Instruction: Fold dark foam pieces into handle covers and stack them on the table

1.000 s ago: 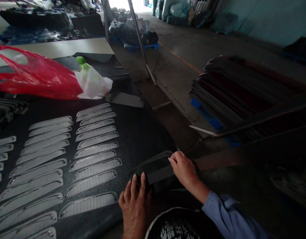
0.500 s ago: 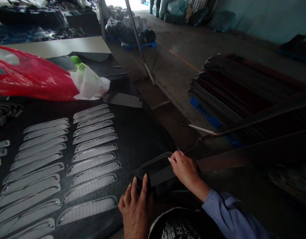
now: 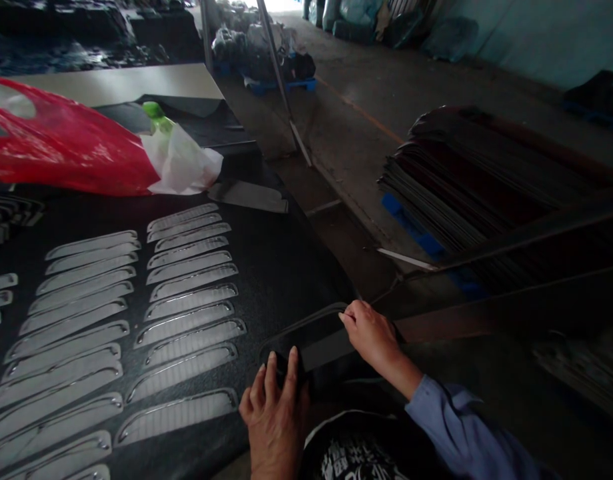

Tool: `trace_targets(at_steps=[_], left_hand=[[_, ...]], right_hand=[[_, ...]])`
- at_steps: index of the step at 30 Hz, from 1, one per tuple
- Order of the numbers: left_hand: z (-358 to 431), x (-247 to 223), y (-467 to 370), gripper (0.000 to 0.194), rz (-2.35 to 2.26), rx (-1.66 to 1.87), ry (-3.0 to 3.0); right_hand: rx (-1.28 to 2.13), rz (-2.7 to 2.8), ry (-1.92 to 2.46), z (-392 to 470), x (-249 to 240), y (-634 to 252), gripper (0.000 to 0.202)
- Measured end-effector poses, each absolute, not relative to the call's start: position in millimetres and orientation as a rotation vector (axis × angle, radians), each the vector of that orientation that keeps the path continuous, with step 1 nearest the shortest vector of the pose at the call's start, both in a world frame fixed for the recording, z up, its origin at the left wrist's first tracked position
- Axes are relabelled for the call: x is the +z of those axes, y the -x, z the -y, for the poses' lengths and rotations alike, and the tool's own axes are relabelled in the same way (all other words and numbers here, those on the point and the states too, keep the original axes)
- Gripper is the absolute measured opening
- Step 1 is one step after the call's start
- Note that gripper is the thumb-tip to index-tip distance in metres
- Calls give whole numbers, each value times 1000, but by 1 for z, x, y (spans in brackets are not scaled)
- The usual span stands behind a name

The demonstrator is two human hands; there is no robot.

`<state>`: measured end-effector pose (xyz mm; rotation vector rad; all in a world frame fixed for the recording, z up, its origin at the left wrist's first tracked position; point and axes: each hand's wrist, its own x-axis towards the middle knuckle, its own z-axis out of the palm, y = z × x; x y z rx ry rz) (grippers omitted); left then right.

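Note:
A dark curved panel (image 3: 316, 337) with a raised rim lies at the right edge of the black-covered table. My left hand (image 3: 276, 407) presses on its near left end with fingers stretched out. At the panel's far right corner, my right hand (image 3: 369, 333) is closed in a pinch on the rim; its fingertips hide exactly what they grip. Left of my hands, rows of similar curved pieces with grey faces and shiny rims (image 3: 186, 363) lie on the table (image 3: 281, 267).
A red plastic bag (image 3: 86, 150) and a green-capped bottle wrapped in white (image 3: 179, 153) lie at the back of the table. A flat grey strip (image 3: 249, 195) is beside them. Stacked dark sheets (image 3: 486, 173) rest on a blue pallet (image 3: 411, 227) to the right. Below my hands is a dark round container (image 3: 356, 460).
The view has shifted slightly. My left hand still presses the panel and my right hand still pinches its rim at the corner, with barely any movement.

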<state>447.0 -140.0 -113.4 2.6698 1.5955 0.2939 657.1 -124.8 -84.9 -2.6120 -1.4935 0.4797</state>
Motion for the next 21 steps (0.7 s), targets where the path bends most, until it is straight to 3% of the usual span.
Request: trace_targets(at_steps=[10, 16, 21], left_hand=[[142, -112, -449, 48, -1628, 242, -2609], [141, -117, -451, 48, -1663, 318, -2534], [141, -114, -448, 47, -1648, 343, -2507]], right_hand=[[268, 1607, 2524, 128, -89, -657, 10], [41, 2143, 1983, 100, -93, -635, 53], [175, 2363, 1870, 89, -111, -624, 56]])
